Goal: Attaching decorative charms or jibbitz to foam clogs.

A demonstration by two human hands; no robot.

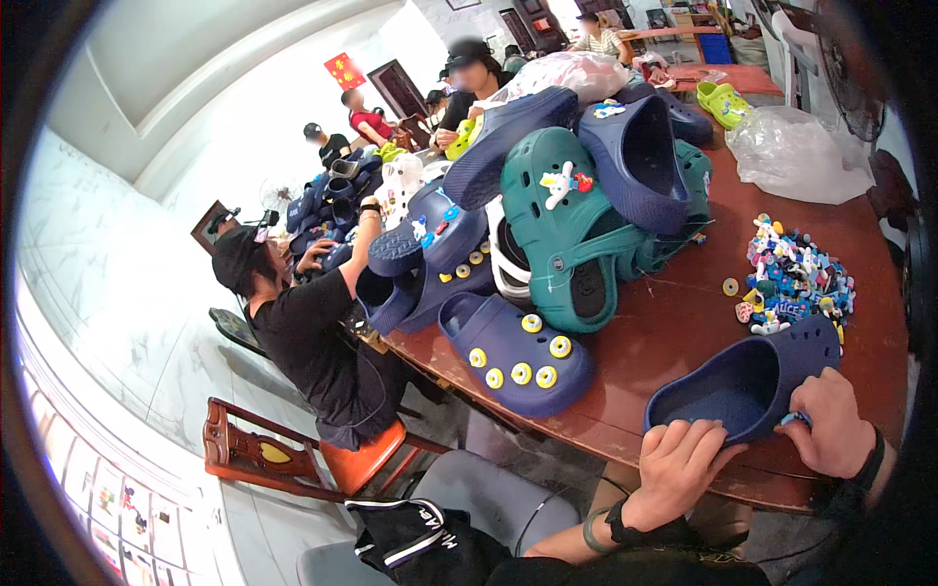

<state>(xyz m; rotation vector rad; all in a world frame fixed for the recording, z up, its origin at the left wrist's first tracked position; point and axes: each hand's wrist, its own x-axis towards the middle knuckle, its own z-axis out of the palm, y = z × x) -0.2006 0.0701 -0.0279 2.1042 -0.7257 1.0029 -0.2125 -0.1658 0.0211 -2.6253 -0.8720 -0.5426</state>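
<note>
A navy blue clog (723,386) with holes in its toe is held tilted at the table's near edge. My left hand (679,469) grips the rim at its heel side, fingers over the edge. Beside the toe, my right hand (831,425) is closed, with a small light-blue piece (796,418) showing at its fingertips; its exact kind is too small to make out. Beyond the clog lies a heap of colourful shoe charms (796,273). Another navy clog (518,356), bearing several round yellow-and-white charms, rests to the left.
A pile of navy and green clogs (559,225) rises across the middle of the red-brown table (674,327). Clear plastic bags (801,151) and lime-green clogs (723,103) lie farther back. On the left, a person in black (313,322) sits by a wooden chair (264,449).
</note>
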